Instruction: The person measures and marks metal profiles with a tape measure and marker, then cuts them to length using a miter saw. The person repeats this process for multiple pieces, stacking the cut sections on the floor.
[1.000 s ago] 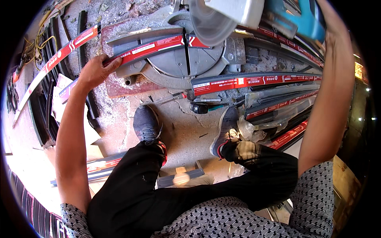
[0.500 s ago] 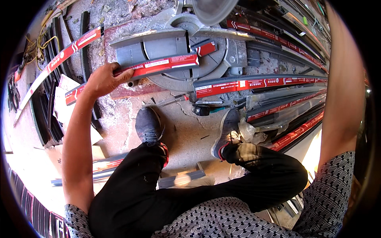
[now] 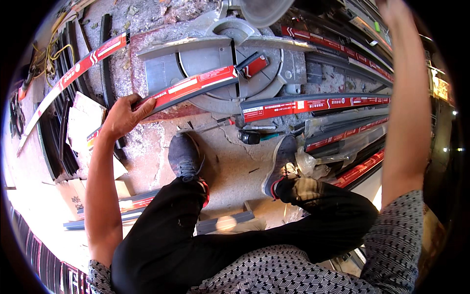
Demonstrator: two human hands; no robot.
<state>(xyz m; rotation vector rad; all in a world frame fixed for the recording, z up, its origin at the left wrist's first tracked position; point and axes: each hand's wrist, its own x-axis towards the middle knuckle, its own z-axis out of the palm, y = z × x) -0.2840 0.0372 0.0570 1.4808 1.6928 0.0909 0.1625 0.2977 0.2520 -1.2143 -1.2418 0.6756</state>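
My left hand is closed around a dark profile strip with red printed film along it. This strip lies at a slant over the grey base of a mitre saw, its right end near the slot. Just past that end, a short red-filmed offcut rests on the round saw table. The saw's rounded head is above, cut off by the picture's top. My right arm reaches up the right side, and only part of my right hand shows at the top edge; its fingers are hidden.
Long red-filmed profiles lie in bundles on the right. A curved-looking strip and dark lengths lie at left. A screwdriver and a black tape measure sit between my shoes.
My left hand has come down and slightly left, and the strip in it has tilted, its right end shifting left off the offcut. My right arm has swung inward, bringing part of the hand into view.
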